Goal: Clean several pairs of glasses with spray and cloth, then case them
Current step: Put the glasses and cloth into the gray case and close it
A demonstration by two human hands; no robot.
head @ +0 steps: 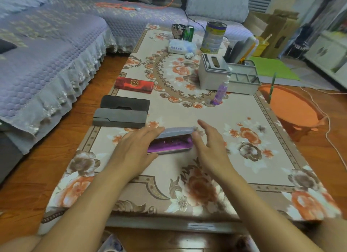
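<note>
A grey glasses case (174, 139) with a purple lining lies half open on the floral table cloth (187, 186), its lid tilted low over the base. My left hand (135, 150) lies on the case's left end with straight fingers touching the lid. My right hand (208, 140) is at the case's right end, thumb against the lid edge and fingers straight. What lies inside the case is blurred. A purple spray bottle (220, 91) stands behind, to the right. Further left lie a grey case (119, 118), a black case (124, 102) and a red case (133, 84), all closed.
A grey tissue box (212, 73) and a grey organiser tray (244, 78) stand at the right back. A tin can (214, 37), a mug (178, 31), a green can (188, 33) and a tissue pack (181, 47) sit at the far end. An orange stool (293, 109) is right of the table, a sofa (47, 50) left.
</note>
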